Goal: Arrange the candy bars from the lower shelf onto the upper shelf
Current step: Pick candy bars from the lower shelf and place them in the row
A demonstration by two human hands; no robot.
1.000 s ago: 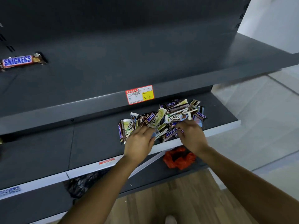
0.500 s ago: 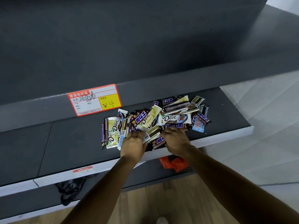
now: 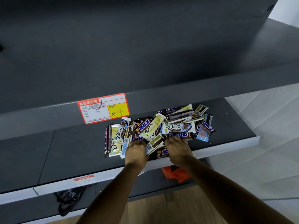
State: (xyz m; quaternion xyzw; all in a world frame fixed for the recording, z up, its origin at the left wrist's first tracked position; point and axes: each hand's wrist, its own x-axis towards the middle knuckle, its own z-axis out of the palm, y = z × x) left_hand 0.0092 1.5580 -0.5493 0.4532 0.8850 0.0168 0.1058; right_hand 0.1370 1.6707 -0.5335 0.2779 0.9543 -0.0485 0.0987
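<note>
Grey-metal upper shelf (image 3: 145,62): dark painted deck, fills the top half of the view; its front lip carries a red-and-yellow paper price tag (image 3: 104,108) marked ¥4.
lower shelf (image 3: 72,152): same dark grey metal, white front edge, directly under the upper one; small red label (image 3: 84,178) on that edge, left of the arms.
pile of candy bars (image 3: 155,126): loose heap of mixed wrappers on the lower shelf, right of centre, just below the price tag, reaching close to the front edge.
heap detail: white Dove bar (image 3: 178,127) flat on top at right; brown Snickers bar (image 3: 178,135) just in front of it; second Snickers bar (image 3: 106,139) lengthwise along the heap's left edge.
left hand (image 3: 136,152): palm down at the heap's near side, fingers curled, tips buried among wrappers; cannot tell what it pinches, if anything.
right hand (image 3: 178,148): palm down, apart from the left hand, fingers curled over the near edge of the brown Snickers bar, gripping it.
gap between hands: cream-and-brown barcode bar (image 3: 153,143) lies angled there.
bottom deck (image 3: 145,186): crumpled orange plastic bag (image 3: 176,173) at right, crumpled black plastic bag (image 3: 69,201) at left.
floor: wood planks (image 3: 161,210) near the person, pale tiles (image 3: 267,143) to the right.
</note>
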